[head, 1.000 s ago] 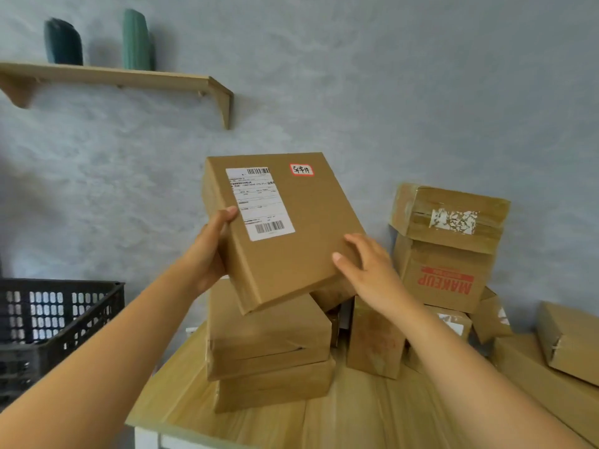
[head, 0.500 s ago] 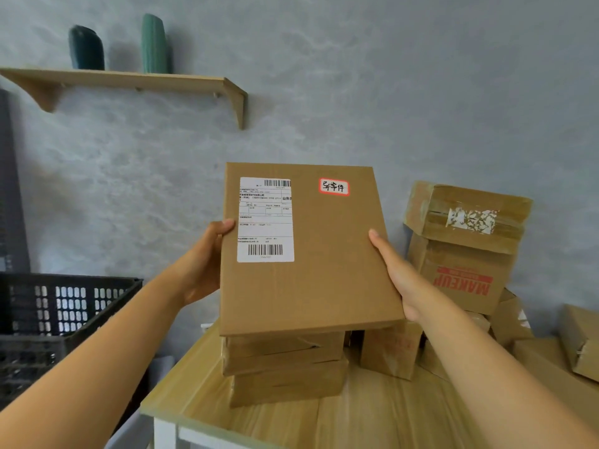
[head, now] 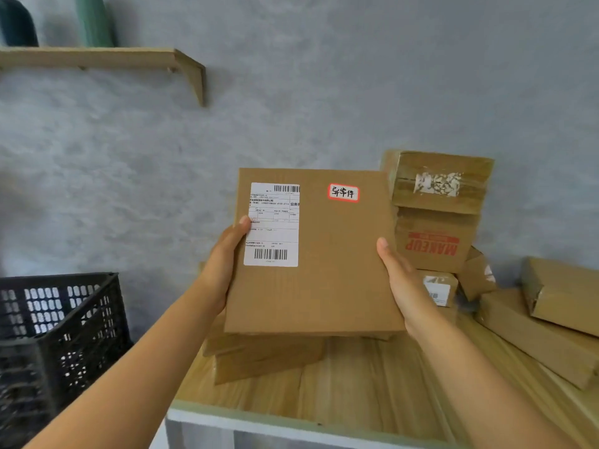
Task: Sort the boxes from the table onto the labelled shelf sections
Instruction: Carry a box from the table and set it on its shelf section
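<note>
A: Grip first — left hand (head: pixel 223 270) clamps the flat box (head: pixel 311 254) on its left edge, thumb lying over the shipping label (head: pixel 272 225). Right hand (head: pixel 402 280) holds the right edge, thumb on the face, fingers hidden behind.

B: Box position?

A: Held up off the table (head: pixel 356 384), above the two stacked boxes (head: pixel 265 358), face square to the camera. A second ago it sat tilted with the right hand reaching across — now it's level, gripped both sides.

B: So what's that mean?

A: Red-bordered tag (head: pixel 343 192) now reads cleanly — likely she's checking the category before shelving.

B: Surroundings?

A: MAKEUP box (head: pixel 434 241) and a taped box (head: pixel 437 181) stacked right, more boxes beyond. Black crate (head: pixel 61 322) left, wall shelf (head: pixel 97 58) up top. No labelled shelf sections in view.
</note>
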`<move>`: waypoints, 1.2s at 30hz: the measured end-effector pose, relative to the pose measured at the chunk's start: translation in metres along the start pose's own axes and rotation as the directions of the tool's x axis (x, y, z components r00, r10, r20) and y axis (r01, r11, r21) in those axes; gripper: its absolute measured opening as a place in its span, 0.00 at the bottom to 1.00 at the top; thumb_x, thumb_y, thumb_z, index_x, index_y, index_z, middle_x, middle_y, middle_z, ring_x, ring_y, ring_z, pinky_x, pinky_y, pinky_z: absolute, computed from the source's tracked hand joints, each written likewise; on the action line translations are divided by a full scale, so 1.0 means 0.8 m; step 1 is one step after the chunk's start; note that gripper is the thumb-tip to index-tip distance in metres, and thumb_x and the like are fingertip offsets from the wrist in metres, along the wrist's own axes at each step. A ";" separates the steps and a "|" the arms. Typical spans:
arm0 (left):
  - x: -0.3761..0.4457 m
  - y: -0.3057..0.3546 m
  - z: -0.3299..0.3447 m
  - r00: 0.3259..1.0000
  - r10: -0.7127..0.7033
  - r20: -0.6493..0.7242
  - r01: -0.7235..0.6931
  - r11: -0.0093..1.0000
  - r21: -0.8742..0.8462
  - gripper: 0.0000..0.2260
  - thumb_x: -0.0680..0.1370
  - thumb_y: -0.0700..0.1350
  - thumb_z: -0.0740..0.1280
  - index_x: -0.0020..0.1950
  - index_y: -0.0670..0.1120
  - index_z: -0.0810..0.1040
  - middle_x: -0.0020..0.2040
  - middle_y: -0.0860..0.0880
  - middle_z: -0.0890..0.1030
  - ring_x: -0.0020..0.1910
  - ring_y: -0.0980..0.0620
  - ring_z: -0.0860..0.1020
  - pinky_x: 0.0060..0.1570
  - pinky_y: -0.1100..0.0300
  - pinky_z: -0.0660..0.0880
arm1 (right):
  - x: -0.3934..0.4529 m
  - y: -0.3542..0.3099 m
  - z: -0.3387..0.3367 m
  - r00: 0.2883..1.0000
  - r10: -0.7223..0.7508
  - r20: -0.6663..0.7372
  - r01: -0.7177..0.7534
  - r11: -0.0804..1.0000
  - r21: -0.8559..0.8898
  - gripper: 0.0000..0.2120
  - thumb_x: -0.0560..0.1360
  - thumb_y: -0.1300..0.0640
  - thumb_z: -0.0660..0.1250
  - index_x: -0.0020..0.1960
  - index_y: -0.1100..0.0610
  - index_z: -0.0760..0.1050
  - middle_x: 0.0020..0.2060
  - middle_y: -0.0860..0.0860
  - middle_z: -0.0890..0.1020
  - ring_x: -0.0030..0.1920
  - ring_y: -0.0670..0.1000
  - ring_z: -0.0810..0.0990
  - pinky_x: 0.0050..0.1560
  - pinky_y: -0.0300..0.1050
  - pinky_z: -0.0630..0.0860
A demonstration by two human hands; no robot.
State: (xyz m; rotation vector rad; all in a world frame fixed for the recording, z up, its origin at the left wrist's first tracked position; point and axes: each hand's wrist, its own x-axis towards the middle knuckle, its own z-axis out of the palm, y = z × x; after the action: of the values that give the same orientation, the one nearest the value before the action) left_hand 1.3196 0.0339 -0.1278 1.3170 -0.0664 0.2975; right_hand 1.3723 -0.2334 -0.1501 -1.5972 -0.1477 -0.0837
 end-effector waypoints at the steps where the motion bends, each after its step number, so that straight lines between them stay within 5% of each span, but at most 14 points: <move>1: 0.000 -0.002 0.007 1.000 -0.010 0.022 0.010 1.000 -0.006 0.21 0.80 0.59 0.61 0.66 0.48 0.78 0.59 0.44 0.84 0.56 0.41 0.83 0.58 0.46 0.78 | -0.009 0.001 -0.008 0.999 0.003 -0.033 -0.004 1.000 -0.029 0.54 0.53 0.15 0.63 0.70 0.46 0.72 0.62 0.46 0.81 0.62 0.52 0.80 0.65 0.57 0.75; 5: -0.005 -0.007 0.037 0.990 -0.033 0.137 0.038 0.999 -0.031 0.21 0.80 0.60 0.61 0.66 0.48 0.78 0.58 0.43 0.84 0.54 0.42 0.83 0.54 0.48 0.79 | -0.054 -0.010 -0.046 0.983 -0.037 -0.179 0.008 0.987 -0.160 0.56 0.53 0.14 0.59 0.70 0.48 0.72 0.61 0.47 0.80 0.59 0.51 0.80 0.62 0.54 0.76; 10: -0.016 -0.019 0.094 0.929 -0.069 0.363 0.109 0.990 -0.091 0.21 0.80 0.60 0.61 0.67 0.50 0.78 0.61 0.42 0.83 0.58 0.39 0.81 0.60 0.42 0.77 | -0.134 -0.028 -0.095 0.906 -0.070 -0.418 -0.003 0.985 -0.173 0.31 0.73 0.29 0.60 0.64 0.52 0.73 0.48 0.43 0.80 0.47 0.42 0.79 0.41 0.39 0.72; 14: -0.049 -0.021 0.155 0.849 -0.114 0.515 0.201 0.973 -0.117 0.19 0.81 0.58 0.60 0.63 0.49 0.81 0.56 0.44 0.85 0.50 0.44 0.85 0.49 0.51 0.81 | -0.211 -0.034 -0.136 0.811 -0.087 -0.579 -0.047 0.976 -0.213 0.33 0.73 0.29 0.61 0.66 0.53 0.73 0.52 0.46 0.82 0.50 0.45 0.81 0.47 0.43 0.74; 21: -0.140 -0.018 0.275 0.723 -0.103 0.683 0.268 0.953 -0.140 0.16 0.81 0.56 0.60 0.59 0.49 0.82 0.54 0.44 0.85 0.46 0.46 0.85 0.46 0.52 0.82 | -0.364 -0.076 -0.217 0.644 -0.137 -0.752 -0.092 0.963 -0.254 0.27 0.76 0.33 0.60 0.65 0.52 0.72 0.54 0.47 0.81 0.51 0.46 0.80 0.50 0.45 0.74; 29: -0.300 -0.002 0.447 0.581 -0.023 0.814 0.280 0.945 -0.172 0.20 0.81 0.57 0.61 0.66 0.47 0.78 0.59 0.43 0.83 0.58 0.41 0.82 0.61 0.44 0.76 | -0.562 -0.117 -0.355 0.492 -0.207 -0.846 -0.106 0.950 -0.294 0.28 0.74 0.30 0.60 0.62 0.50 0.73 0.53 0.45 0.82 0.52 0.47 0.82 0.54 0.49 0.77; 36: -0.482 -0.010 0.606 0.465 -0.014 0.885 0.340 0.926 -0.164 0.19 0.81 0.56 0.60 0.66 0.47 0.78 0.59 0.45 0.84 0.58 0.43 0.82 0.61 0.47 0.76 | -0.750 -0.144 -0.491 0.387 -0.203 -0.900 -0.158 0.947 -0.281 0.28 0.75 0.31 0.60 0.64 0.51 0.72 0.54 0.46 0.81 0.52 0.46 0.81 0.47 0.44 0.75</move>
State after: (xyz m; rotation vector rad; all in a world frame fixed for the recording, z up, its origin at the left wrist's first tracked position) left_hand 1.0095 -0.5011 -0.0948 1.0031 -0.8269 -0.6114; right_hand 0.7774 -0.6479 -0.1112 -1.6433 0.7945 -1.0875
